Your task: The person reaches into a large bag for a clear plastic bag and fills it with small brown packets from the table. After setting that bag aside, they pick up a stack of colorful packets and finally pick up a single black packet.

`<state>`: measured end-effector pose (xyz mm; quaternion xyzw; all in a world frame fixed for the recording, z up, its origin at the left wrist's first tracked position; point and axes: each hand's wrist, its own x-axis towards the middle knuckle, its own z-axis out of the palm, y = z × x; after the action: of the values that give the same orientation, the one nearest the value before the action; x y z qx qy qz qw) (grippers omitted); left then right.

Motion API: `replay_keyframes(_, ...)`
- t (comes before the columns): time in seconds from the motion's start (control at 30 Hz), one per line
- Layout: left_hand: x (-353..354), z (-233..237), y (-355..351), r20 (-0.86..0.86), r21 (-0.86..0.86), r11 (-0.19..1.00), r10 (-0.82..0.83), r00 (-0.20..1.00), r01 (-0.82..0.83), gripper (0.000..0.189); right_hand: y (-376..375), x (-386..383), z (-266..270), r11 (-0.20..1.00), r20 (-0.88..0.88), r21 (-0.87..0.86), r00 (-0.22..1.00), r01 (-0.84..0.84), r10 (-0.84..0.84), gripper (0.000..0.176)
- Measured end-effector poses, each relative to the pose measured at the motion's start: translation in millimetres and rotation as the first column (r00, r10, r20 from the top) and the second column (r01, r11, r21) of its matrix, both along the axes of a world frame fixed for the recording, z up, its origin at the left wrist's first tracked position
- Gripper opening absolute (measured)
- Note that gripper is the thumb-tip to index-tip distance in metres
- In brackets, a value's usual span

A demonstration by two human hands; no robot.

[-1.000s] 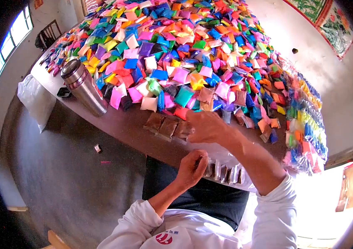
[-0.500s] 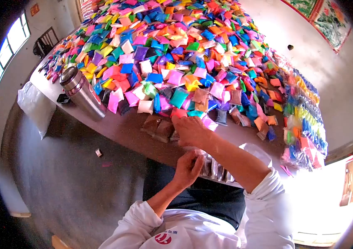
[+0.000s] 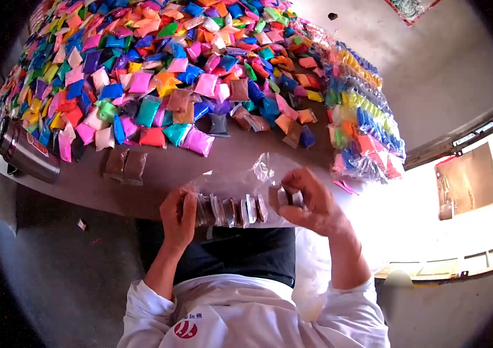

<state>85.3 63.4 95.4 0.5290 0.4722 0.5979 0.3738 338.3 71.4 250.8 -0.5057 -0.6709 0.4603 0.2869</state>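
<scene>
A clear plastic bag (image 3: 226, 184) lies at the table's front edge with a row of small brown packets (image 3: 232, 211) standing on edge along it. My left hand (image 3: 178, 217) is closed at the row's left end, gripping the bag's edge; its fingertips are partly hidden. At the right end, my right hand (image 3: 313, 200) pinches a couple of brown packets (image 3: 287, 197) between thumb and fingers, a small gap away from the row. Two more brown packets (image 3: 125, 167) lie flat on the table, up and left of my left hand.
A big heap of colourful packets (image 3: 159, 75) covers the back of the table (image 3: 159, 188). A steel flask (image 3: 29, 152) lies tilted in view at the left. Filled clear bags (image 3: 368, 130) are stacked at the right, with pink strips (image 3: 345, 187) nearby.
My right hand has come back from the heap's front edge to the row's right end, now holding packets. My left hand has moved to the row's left end. The view has shifted right.
</scene>
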Motion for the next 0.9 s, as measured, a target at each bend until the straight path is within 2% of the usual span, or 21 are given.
replay_keyframes(0.07,-1.1,4.4,0.2,-0.004,-0.033,0.999,-0.018,1.0,0.018,0.019,-15.4,17.4,-34.3,0.993,0.05,-0.027,0.993,0.111,-0.11,0.04)
replay_keyframes(0.1,-1.1,6.0,1.0,-0.054,-0.015,1.0,-0.002,0.999,0.001,0.019,-17.6,16.6,-36.4,0.993,0.042,-0.027,0.993,0.113,-0.112,0.04)
replay_keyframes(0.17,-0.9,6.9,2.5,-0.115,0.007,1.0,0.012,0.993,-0.011,0.02,-19.6,11.2,-40.8,0.97,0.344,0.015,0.91,0.242,-0.232,0.044)
replay_keyframes(0.3,1.7,1.0,4.3,-0.104,0.077,0.996,0.055,0.993,-0.047,0.022,-15.4,3.0,-39.2,0.974,0.413,-0.037,0.891,0.224,-0.189,0.046)
replay_keyframes(0.37,2.4,1.3,5.1,-0.102,0.089,0.994,0.066,0.993,-0.057,0.022,-14.0,1.8,-44.6,0.984,0.559,-0.051,0.822,0.168,-0.111,0.043)
replay_keyframes(0.4,2.7,0.9,5.0,-0.099,0.088,0.994,0.071,0.993,-0.062,0.022,-14.1,2.5,-44.5,0.984,0.558,-0.051,0.823,0.169,-0.112,0.043)
replay_keyframes(0.47,2.6,0.5,3.3,-0.099,0.084,0.994,0.072,0.992,-0.063,0.022,-15.7,6.2,-42.8,0.997,0.568,0.049,0.82,0.056,-0.074,0.041)
replay_keyframes(0.53,0.8,1.4,2.5,-0.086,0.028,0.999,0.039,0.996,-0.037,0.022,-14.4,10.4,-38.6,0.999,0.596,0.036,0.802,0.033,-0.048,0.038)
replay_keyframes(0.67,3.3,-2.8,3.9,-0.089,0.067,0.996,0.067,0.994,-0.061,0.022,-13.6,19.3,-41.5,0.998,0.626,0.061,0.78,-0.031,-0.014,0.039)
replay_keyframes(0.9,0.6,1.0,2.3,-0.109,0.044,0.998,0.048,0.993,-0.043,0.022,-15.6,12.3,-49.5,0.971,0.672,0.238,0.727,-0.032,-0.141,0.042)
